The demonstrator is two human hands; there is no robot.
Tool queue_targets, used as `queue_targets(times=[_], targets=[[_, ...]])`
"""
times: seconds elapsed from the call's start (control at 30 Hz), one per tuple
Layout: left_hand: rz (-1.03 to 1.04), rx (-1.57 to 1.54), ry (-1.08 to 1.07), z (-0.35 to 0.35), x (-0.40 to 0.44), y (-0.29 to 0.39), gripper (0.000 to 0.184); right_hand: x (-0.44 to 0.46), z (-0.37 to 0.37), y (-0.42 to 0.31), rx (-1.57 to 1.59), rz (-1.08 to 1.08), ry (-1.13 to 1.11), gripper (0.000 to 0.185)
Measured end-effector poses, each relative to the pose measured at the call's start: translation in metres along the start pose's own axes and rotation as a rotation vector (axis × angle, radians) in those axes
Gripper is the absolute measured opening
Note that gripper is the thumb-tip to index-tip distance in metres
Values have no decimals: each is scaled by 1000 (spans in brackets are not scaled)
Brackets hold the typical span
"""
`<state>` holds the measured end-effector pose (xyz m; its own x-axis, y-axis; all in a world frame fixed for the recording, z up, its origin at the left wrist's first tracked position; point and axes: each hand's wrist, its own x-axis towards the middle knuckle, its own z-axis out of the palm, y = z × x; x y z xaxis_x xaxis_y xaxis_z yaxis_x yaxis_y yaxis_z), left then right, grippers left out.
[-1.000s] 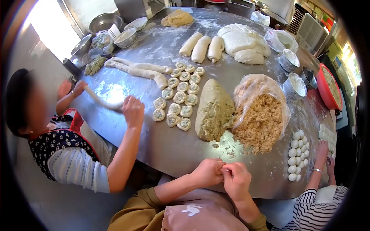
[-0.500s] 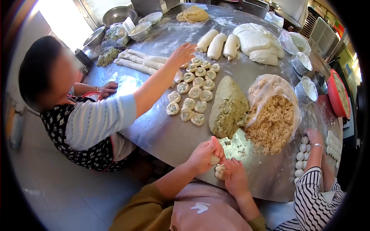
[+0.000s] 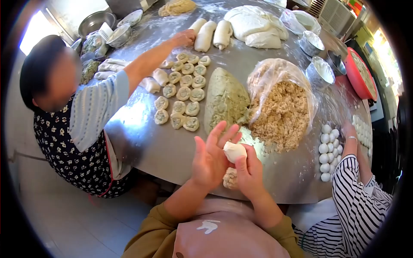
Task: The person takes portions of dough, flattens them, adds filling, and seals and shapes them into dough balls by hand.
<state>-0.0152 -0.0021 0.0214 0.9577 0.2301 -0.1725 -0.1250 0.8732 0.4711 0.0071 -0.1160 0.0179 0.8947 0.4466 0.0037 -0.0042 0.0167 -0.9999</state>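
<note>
The left hand (image 3: 211, 159) was wide open, palm turned up, fingers spread and pointing away from the body, and seemed to grip nothing. The right hand (image 3: 249, 172) was closed, thumb and fingers pinching a white dough piece (image 3: 235, 151) above the table's near edge. Whether the left fingers touched it could not be told. The dough piece was smooth, soft and rounded, only slightly longer than wide; its long axis slanted from upper left to lower right, the blunt upper end facing the left fingers. Below it, between the hands, sat a rough, knobbly lump (image 3: 230, 178).

Just beyond lay a pale green mound (image 3: 226, 94), pasty and dense, its narrow end pointing away from the person. Beside it, crumbly brown filling (image 3: 279, 118) spilled from a crinkled clear bag (image 3: 275, 69). To the left, round filled buns (image 3: 186, 80) stood in loose rows; to the right, glossy white balls (image 3: 323, 148) were lined up. Farther off on the floury metal table (image 3: 172, 148), a co-worker's hand (image 3: 185, 38) was beside thick, smooth dough rolls (image 3: 205, 36), near a broad, slumped dough mass (image 3: 254, 23)
</note>
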Motion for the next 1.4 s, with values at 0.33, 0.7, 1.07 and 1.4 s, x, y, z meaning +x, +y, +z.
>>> queue_targets(times=[0.33,0.7,1.07,1.4], targets=[[8,309,-143,-9,3,-17,47,-2,-12,11,25,104,-113,51],[113,783,-220,-11,2,-40,69,-9,-34,20,140,84,-79,45],[-38,581,-166,-47,-10,0,39,-87,-342,23,-443,196,1143,38],[-1,802,207,-65,-25,20,23,-121,-530,144,-1678,408,310,43]])
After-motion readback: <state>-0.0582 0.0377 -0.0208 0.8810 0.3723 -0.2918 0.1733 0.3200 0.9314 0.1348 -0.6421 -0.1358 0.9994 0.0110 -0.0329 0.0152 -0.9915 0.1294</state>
